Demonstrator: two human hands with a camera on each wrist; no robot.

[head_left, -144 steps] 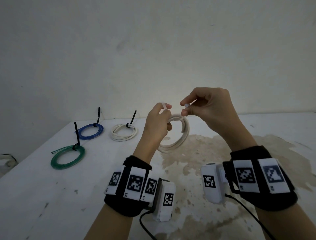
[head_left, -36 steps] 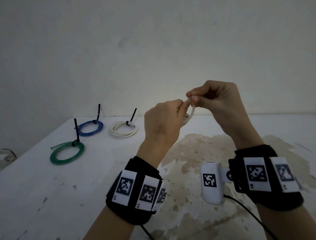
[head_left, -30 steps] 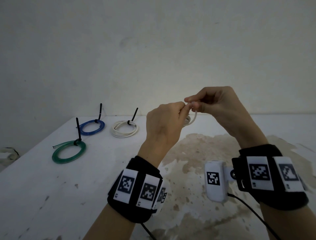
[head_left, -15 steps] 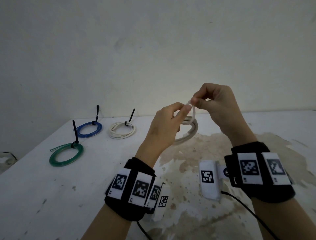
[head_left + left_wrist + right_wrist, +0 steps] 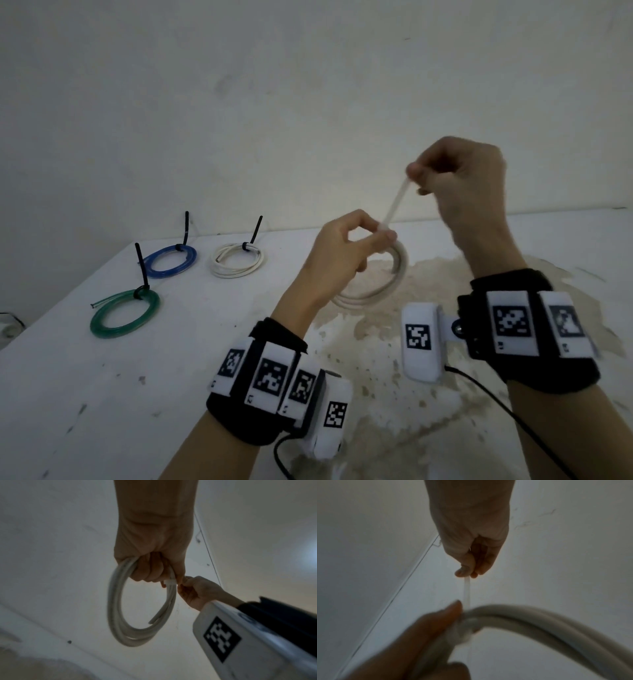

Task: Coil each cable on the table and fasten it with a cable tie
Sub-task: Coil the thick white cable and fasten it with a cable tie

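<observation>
My left hand grips a coiled off-white cable in the air above the table, and the coil hangs below the fist. A white cable tie wraps the coil at my left fingertips. Its tail runs up and to the right, taut, into my right hand, which pinches the tail between thumb and finger. In the right wrist view the tie meets the cable at its head, close to the camera.
Three tied coils lie at the table's far left: a green one, a blue one and a white one, each with a black tie tail sticking up. The white table has a stained patch under my hands. A wall stands behind.
My right hand has moved up and to the right, drawing out a longer stretch of tie tail. The left hand has lowered slightly with the coil.
</observation>
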